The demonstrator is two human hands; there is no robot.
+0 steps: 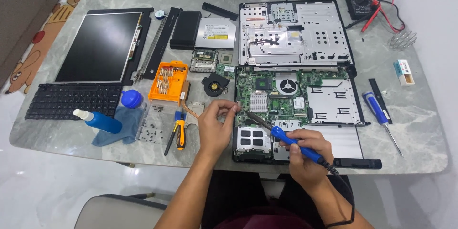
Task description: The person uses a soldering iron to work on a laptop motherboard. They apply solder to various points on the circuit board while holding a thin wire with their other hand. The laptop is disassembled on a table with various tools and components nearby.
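Soldering iron (296, 144) is being gripped like a pen in the closed right hand (305, 155), its tip angled up-left onto the green circuit board (272, 96). Something thin, too small to tell, is being pinched by the left hand (214, 126) just beside that tip.

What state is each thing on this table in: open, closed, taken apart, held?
Laptop base: opened up, green circuit board bare.
Soldering iron: held in the right hand, tip down at the board.
Left hand: fingers pinched by the board's left edge; what they hold is too small to tell.
Screen panel: removed, lying flat.
Keyboard: detached.
Orange bit case: open.
Blue bottle: on its side.
Blue screwdriver: lying unused.
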